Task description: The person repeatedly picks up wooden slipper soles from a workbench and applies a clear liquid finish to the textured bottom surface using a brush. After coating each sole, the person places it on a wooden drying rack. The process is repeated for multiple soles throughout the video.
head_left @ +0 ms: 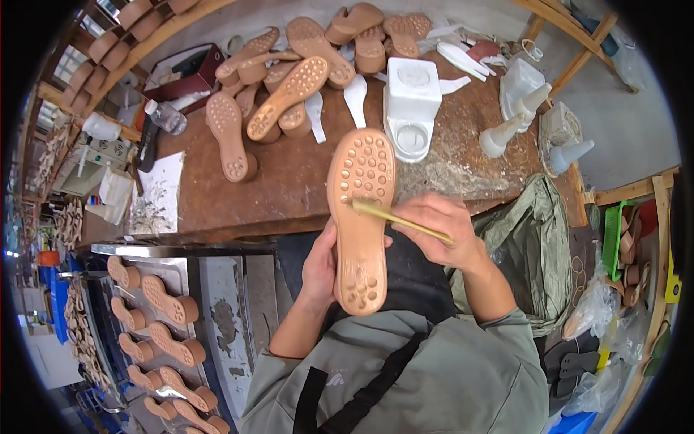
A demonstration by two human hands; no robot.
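Observation:
My left hand [318,266] is closed round the side of a tan shoe sole [361,242], held upright in front of me with its dimpled underside showing. The round dimples cover its wide upper part and its lower end; the smooth middle looks shiny. Between the fingers of my right hand [438,226] is a slim yellow-handled brush [406,220]. Its tip lies against the sole, just below the upper dimples.
A brown worktable [238,202] holds a pile of tan soles [289,98], a white block-shaped container [412,94] and pale nozzle bottles [500,136]. More soles [177,341] stand on a metal tray at lower left. A green plastic sack [531,249] hangs at right.

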